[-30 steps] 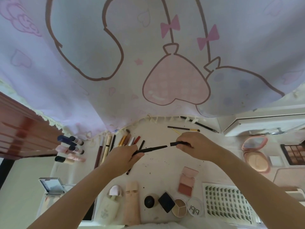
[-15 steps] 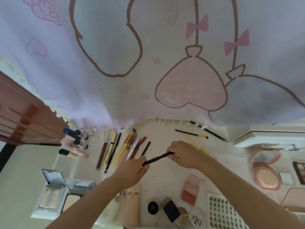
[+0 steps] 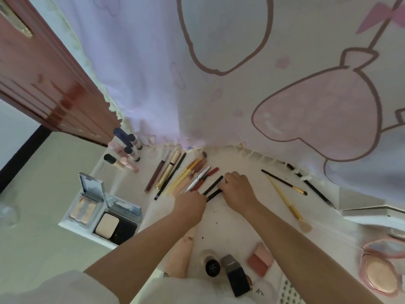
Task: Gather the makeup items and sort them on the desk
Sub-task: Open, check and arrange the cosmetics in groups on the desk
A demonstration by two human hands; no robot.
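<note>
A thin black pencil lies low over the white desk, and I hold it at both ends. My left hand grips its near end and my right hand pinches its far end. A second black pencil lies just beyond it, parallel. Left of that runs a row of sticks: red pen, silver pen, yellow pencils, gold tube, brown liner.
Two brushes and a black pencil lie to the right. Small tubes stand at the back left, open compacts at the left edge. Beige tube, jar, blush palette and pink compact sit near me. A curtain hangs behind.
Both hands have brought the black pencil down and left, from above the desk to beside the other black pencil at the row's right end. The view has swung left.
</note>
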